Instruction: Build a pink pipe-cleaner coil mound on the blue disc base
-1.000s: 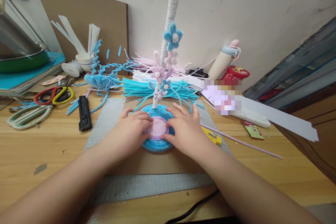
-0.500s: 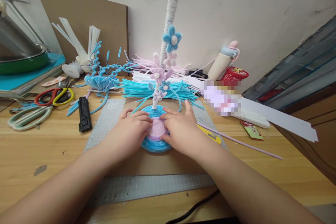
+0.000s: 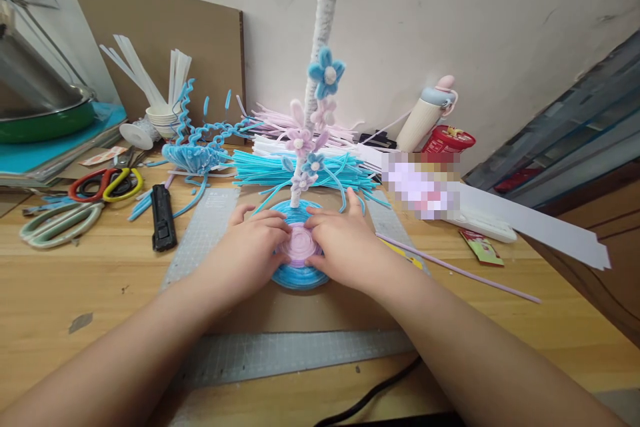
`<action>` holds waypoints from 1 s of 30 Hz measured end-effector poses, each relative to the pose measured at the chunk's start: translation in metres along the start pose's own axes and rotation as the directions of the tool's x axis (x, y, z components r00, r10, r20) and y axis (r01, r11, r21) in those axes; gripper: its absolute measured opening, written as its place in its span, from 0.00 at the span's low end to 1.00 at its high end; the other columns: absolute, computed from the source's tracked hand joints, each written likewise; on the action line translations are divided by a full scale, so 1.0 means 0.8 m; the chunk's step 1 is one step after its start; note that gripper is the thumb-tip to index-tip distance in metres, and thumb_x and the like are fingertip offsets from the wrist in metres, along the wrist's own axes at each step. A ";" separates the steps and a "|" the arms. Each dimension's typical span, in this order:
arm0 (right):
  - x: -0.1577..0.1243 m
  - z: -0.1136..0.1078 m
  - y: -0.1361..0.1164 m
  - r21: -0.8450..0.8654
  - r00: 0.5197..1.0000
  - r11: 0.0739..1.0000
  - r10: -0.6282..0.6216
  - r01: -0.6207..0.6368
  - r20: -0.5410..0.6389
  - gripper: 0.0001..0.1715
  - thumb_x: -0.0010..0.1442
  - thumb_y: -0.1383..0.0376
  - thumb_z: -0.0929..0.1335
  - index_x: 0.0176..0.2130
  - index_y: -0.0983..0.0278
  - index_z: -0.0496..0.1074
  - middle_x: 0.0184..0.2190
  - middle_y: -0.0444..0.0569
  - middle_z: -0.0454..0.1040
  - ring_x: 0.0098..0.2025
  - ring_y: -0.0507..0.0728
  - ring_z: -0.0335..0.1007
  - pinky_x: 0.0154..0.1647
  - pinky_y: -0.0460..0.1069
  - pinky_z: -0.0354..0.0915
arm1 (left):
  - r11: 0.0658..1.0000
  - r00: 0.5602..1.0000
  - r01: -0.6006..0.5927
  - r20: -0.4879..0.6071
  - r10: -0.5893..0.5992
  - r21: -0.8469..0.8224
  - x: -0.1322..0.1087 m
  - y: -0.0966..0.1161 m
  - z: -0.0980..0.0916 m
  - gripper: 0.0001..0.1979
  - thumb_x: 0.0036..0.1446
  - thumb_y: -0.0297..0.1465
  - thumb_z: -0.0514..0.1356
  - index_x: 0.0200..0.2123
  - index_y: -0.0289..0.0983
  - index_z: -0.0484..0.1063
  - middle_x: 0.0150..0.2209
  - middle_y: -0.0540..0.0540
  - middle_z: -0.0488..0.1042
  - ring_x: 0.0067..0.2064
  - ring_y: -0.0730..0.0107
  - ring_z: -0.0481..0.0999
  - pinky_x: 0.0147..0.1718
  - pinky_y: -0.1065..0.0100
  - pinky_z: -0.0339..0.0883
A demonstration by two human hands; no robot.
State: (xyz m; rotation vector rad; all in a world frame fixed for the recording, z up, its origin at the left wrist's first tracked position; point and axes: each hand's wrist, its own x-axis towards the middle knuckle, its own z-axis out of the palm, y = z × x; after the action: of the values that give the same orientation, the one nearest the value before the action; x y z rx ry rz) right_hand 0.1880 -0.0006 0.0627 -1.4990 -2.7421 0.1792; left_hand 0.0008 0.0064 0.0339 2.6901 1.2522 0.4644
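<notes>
Pink disc (image 3: 302, 244) sits on blue coil (image 3: 300, 277), my left hand (image 3: 250, 248) and right hand (image 3: 345, 241) grasping its opposite edges, I judge for steadiness.

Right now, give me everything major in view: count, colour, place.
coiled disc: one, blue, lilac, between hands
stem: one, white, disc's far edge
flowers: several, blue, pink, lilac, on stem
stick piles: three, blue, white, pink, behind stem
scissors: at least two, mixed colours, left
cutter: one, black, left
curly piece: one, blue, back left
cardboard: two, brown, under disc, against wall
mat: one, grey, under cardboard
bottle: one, cream, back right
tub: one, red, beside bottle
left hand: one, on disc
right hand: one, on disc
</notes>
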 end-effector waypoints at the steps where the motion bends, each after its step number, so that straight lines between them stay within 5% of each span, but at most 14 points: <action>1: 0.000 0.001 0.001 -0.007 1.000 1.000 -0.004 0.004 -0.006 0.12 0.54 0.63 0.72 0.39 0.64 0.76 0.45 0.53 0.78 0.57 0.65 0.65 0.62 0.72 0.18 | 1.000 1.000 -0.001 0.000 0.001 0.000 0.000 0.000 0.000 0.05 0.52 0.28 0.60 0.31 0.41 0.77 0.42 0.49 0.79 0.51 0.57 0.73 0.56 0.50 0.43; 30: -0.005 -0.001 0.002 0.012 0.999 0.999 -0.038 0.038 0.002 0.10 0.57 0.64 0.70 0.40 0.64 0.77 0.45 0.53 0.78 0.58 0.65 0.64 0.62 0.72 0.18 | 1.000 0.999 -0.019 0.041 0.019 0.009 0.001 0.005 -0.003 0.08 0.56 0.27 0.58 0.36 0.40 0.77 0.46 0.48 0.78 0.51 0.57 0.73 0.58 0.48 0.46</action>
State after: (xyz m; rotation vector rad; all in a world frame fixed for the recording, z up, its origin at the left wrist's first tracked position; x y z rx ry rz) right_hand 0.1912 -0.0032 0.0633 -1.4441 -2.7640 0.1965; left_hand 0.0029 0.0044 0.0372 2.7072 1.2224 0.4052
